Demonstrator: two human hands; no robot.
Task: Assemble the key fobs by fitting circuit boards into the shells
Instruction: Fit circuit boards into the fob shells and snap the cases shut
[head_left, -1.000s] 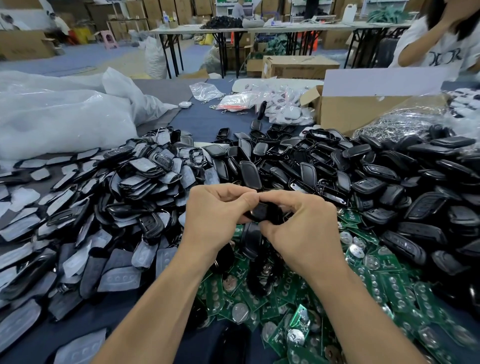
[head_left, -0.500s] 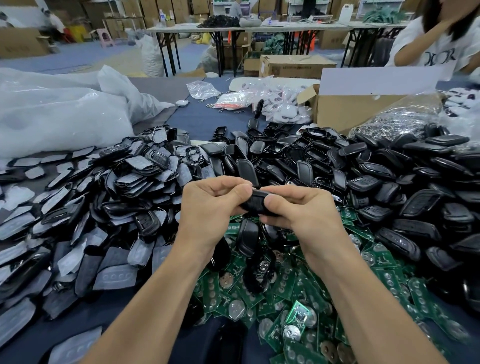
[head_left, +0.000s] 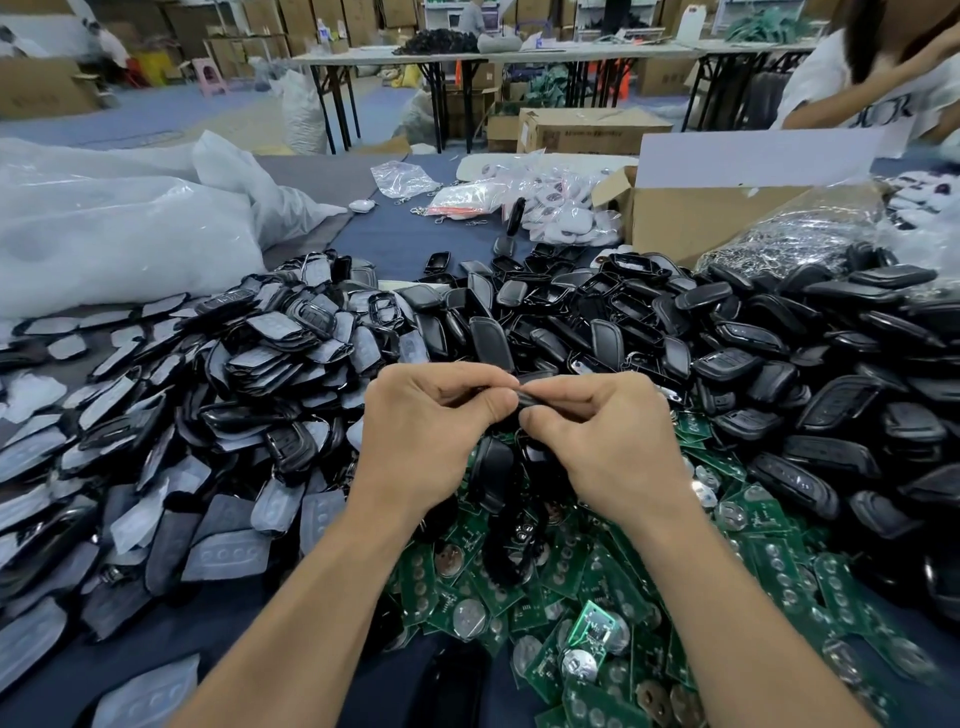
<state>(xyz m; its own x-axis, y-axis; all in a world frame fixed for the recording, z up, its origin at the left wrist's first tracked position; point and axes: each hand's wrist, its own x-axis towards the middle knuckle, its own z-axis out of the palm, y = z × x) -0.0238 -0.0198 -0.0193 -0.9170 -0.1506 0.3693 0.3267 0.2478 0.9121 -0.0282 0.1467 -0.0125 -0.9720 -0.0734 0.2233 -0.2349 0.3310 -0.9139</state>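
Both hands meet over the table's middle around one black key fob (head_left: 530, 399), which shows only as a thin dark edge between the fingertips. My left hand (head_left: 426, 426) pinches its left end with thumb and curled fingers. My right hand (head_left: 602, 436) pinches its right end. Most of the fob is hidden by my fingers. Green circuit boards (head_left: 587, 587) with round coin cells lie heaped below and to the right of my hands. Black shells (head_left: 779, 364) are piled to the right and behind.
A heap of shell halves with grey rubber button pads (head_left: 208, 415) fills the left. White plastic bags (head_left: 114, 228) lie at the far left. An open cardboard box (head_left: 691, 218) and bagged white fobs (head_left: 561, 208) stand behind. A person in a white shirt (head_left: 857, 88) is at the far right.
Both hands have lifted the fob slightly and drawn together; the fingertips now cover more of it than one second ago.
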